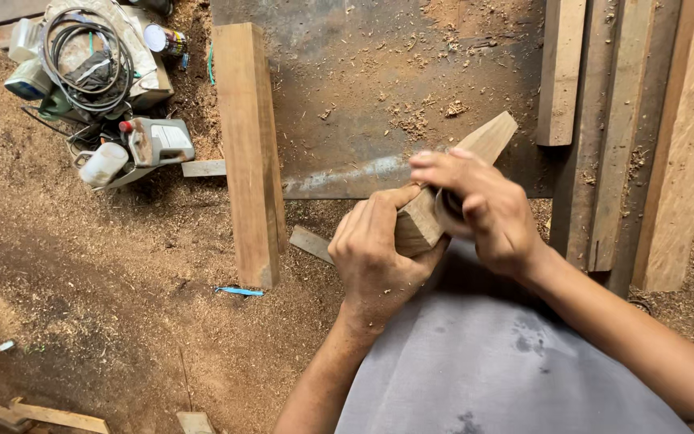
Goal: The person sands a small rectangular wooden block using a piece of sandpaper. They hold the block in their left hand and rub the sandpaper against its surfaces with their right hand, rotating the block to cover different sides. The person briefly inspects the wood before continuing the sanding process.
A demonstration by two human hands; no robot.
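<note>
Sawdust covers the workshop floor [106,265], with a thick timber post [249,153] lying beside a dusty metal sheet [379,72] and planks [628,137] at the right. The left hand [379,249] grips a wooden block [459,181] above it; the right hand [483,209] presses a dark round object [450,202] against the block. Power tools [154,143] and a coiled cable [90,56] sit top left.

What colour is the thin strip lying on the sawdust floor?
Bright blue strip, seen in the head view.

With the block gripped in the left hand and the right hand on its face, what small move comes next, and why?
Probably a short rubbing stroke along the wood block. The left hand grips its near end, tilted up off the ground, and the right hand presses a dark object, unclear what, against its side.
</note>
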